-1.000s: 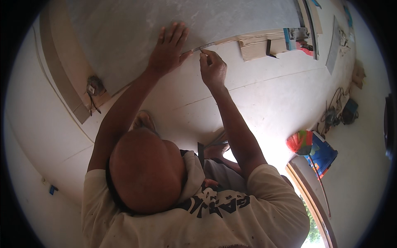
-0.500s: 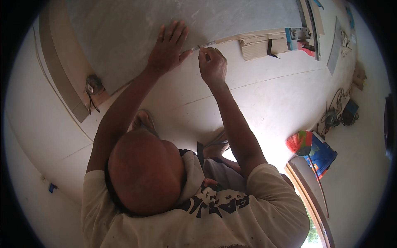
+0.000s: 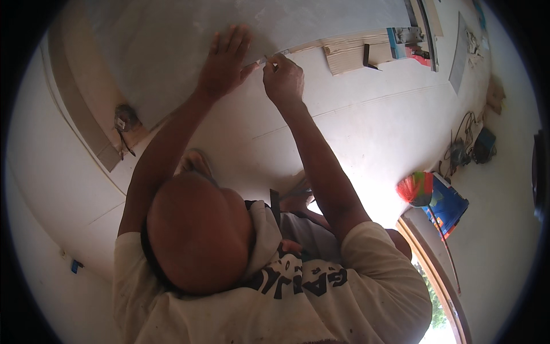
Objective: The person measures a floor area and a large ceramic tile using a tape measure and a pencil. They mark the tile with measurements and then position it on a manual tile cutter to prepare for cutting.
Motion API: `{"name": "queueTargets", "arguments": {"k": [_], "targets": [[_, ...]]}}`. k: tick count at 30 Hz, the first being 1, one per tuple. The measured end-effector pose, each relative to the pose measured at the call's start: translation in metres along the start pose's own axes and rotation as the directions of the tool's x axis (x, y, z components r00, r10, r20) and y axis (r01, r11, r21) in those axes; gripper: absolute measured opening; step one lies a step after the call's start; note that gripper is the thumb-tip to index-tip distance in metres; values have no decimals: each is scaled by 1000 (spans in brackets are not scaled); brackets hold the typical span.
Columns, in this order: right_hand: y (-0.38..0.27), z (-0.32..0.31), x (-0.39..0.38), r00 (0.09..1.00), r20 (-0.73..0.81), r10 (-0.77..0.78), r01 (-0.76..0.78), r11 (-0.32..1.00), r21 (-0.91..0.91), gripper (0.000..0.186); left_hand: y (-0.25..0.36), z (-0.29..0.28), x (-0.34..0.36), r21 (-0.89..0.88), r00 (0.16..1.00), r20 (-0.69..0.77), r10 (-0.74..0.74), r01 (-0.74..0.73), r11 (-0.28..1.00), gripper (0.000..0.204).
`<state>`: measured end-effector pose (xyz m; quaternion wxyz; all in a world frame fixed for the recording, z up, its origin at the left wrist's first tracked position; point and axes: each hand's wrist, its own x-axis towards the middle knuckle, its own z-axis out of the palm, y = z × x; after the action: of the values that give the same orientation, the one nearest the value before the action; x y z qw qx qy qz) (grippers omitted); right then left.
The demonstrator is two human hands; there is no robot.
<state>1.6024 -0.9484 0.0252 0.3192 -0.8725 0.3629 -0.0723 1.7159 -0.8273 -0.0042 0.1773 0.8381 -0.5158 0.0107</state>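
A large grey slab (image 3: 154,51) with a smooth, faintly mottled face lies ahead of me. My left hand (image 3: 223,66) rests on it near its front edge, palm down, fingers stretched out and the thumb pointing to the right along that edge. Just right of the thumb, my right hand (image 3: 285,80) is closed in a pinch around a thin, pencil-like tool (image 3: 266,58). Its tip is at the slab's edge, and the fingers hide most of it, so its exact kind is unclear. A narrow pale strip shows along the edge between the two hands.
A black L-shaped tool (image 3: 366,55) lies on brown cardboard (image 3: 340,59) to the right. A grey corded device (image 3: 125,118) sits by the slab's left corner. Farther right are a red-green broom (image 3: 416,188), a blue container (image 3: 450,206) and dark corded tools (image 3: 484,144) on the pale floor.
The whole view has shifted slightly. My right hand has edged a little left along the slab's edge, still pinching the thin tool. The left hand stays flat on the slab.
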Motion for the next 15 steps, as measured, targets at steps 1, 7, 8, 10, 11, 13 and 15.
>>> {"name": "queueTargets", "arguments": {"k": [1, 7, 8, 10, 11, 13, 15], "targets": [[-3, 0, -1, 1000, 16, 22, -22, 1000, 15, 11, -1, 1, -1, 16, 1000, -2, 3, -3, 1000, 75], [-8, -4, 0, 996, 46, 75, -77, 996, 45, 12, -1, 2, -1, 51, 999, -26, 34, -33, 998, 75], [-11, -5, -1, 995, 53, 85, -88, 995, 50, 13, -3, 4, -2, 62, 999, -25, 35, -33, 998, 75], [-13, -5, -2, 994, 55, 98, -100, 994, 47, 13, -2, 5, -3, 67, 999, -28, 37, -35, 997, 75], [-12, -4, -2, 994, 51, 99, -101, 994, 38, 13, -1, 4, -2, 63, 999, -31, 38, -36, 997, 75], [-11, -3, -3, 993, 46, 107, -108, 994, 32, 13, 0, 4, -2, 79, 999, -30, 39, -36, 996, 75], [-10, -1, -4, 992, 47, 119, -121, 992, 39, 13, 0, 6, -3, 119, 999, -22, 39, -36, 992, 75]]}}
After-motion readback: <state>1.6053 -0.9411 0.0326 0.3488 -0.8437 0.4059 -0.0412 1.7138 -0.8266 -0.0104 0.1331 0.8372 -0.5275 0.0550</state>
